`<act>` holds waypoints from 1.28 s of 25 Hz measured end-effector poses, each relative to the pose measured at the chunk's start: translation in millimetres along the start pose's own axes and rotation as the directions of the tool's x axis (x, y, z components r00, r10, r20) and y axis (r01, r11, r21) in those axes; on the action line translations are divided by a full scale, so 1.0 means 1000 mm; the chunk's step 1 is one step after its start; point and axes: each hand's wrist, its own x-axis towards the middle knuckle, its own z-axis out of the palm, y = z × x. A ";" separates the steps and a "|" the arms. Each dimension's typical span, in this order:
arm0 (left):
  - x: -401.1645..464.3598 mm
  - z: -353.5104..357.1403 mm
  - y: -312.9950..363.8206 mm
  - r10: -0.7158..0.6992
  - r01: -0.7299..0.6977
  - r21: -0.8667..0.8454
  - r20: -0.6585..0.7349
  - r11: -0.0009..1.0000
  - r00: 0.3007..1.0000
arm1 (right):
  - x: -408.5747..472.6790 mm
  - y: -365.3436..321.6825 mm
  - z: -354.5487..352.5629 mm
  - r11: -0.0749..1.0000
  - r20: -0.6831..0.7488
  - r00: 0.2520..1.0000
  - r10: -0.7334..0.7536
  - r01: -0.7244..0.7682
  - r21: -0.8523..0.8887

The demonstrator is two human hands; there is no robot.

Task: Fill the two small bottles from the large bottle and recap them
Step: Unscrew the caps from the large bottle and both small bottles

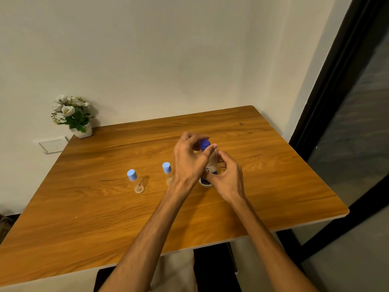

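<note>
Head view, the only one: the large white plastic bottle with a dark blue label band (211, 165) is seen standing upright on the wooden bench (273, 165), right of centre. Its dark blue cap (205, 144) is pinched between thumb and fingers of the left hand (189, 159), which is closed narrowly around it from above. The lower body is wrapped by the right hand (228, 175), apparently to keep the bottle from turning or tipping while the cap is worked. Whether the cap is seated or already loosened cannot be told.

Two small clear bottles are noted upright to the left. The near small clear bottle with a pale blue cap (167, 171) stands just beside the left wrist and is partly hidden by it. The far small clear bottle with a pale blue cap (134, 181) stands well apart, further left. Both are capped and look empty, so filling is judged not yet begun; opening the large bottle is taken as the step in hand.

A white pot of white flowers (72, 116) stands at the far left corner, clear of the work.
</note>
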 end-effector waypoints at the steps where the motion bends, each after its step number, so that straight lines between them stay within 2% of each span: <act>1: 0.001 0.003 0.001 -0.003 0.003 0.032 -0.004 0.999 1.000 | -0.002 0.002 -0.002 1.000 -0.004 1.000 -0.015 0.015 -0.021; 4: 0.000 0.009 0.004 0.079 -0.090 0.124 0.092 0.988 0.993 | -0.006 0.005 -0.011 0.998 -0.025 0.999 -0.041 0.040 -0.040; 9: -0.004 -0.003 0.011 0.175 -0.212 0.121 0.263 0.970 0.949 | -0.010 0.006 -0.021 0.998 -0.075 0.995 -0.060 0.060 -0.003; 13: 0.000 -0.007 0.015 0.194 -0.233 0.164 0.224 0.958 0.955 | -0.012 0.004 -0.022 0.998 -0.061 0.996 -0.058 0.060 0.033; 19: 0.000 0.000 0.028 0.180 -0.264 0.366 0.249 0.892 0.952 | -0.013 0.005 -0.024 0.998 -0.075 0.996 -0.043 0.046 0.050; 21: 0.000 0.002 0.028 0.155 -0.202 0.304 0.170 0.931 0.973 | -0.013 0.006 -0.025 0.998 -0.093 0.995 -0.042 0.046 0.042; 22: 0.001 0.002 0.028 0.120 -0.134 0.206 0.075 0.969 0.990 | -0.014 0.006 -0.026 0.998 -0.104 0.993 -0.046 0.051 0.045; 24: 0.004 0.003 0.022 -0.028 0.023 -0.051 -0.098 0.998 0.995 | -0.014 0.006 -0.029 0.997 -0.121 0.991 -0.057 0.062 0.037; 26: -0.001 0.007 0.004 -0.193 0.174 -0.159 -0.115 0.972 0.974 | -0.014 0.008 -0.032 0.998 -0.130 0.990 -0.061 0.064 0.016; 28: -0.017 0.014 -0.019 -0.291 0.287 -0.071 -0.058 0.955 0.955 | -0.014 0.010 -0.034 0.998 -0.134 0.989 -0.064 0.065 0.002; 29: -0.026 0.017 -0.032 -0.298 0.298 0.025 -0.010 0.954 0.955 | -0.013 0.011 -0.035 0.998 -0.137 0.989 -0.061 0.062 -0.002; 32: -0.045 0.028 -0.054 -0.266 0.197 0.330 0.179 0.923 0.947 | -0.014 0.015 -0.039 0.999 -0.162 0.985 -0.051 0.048 -0.022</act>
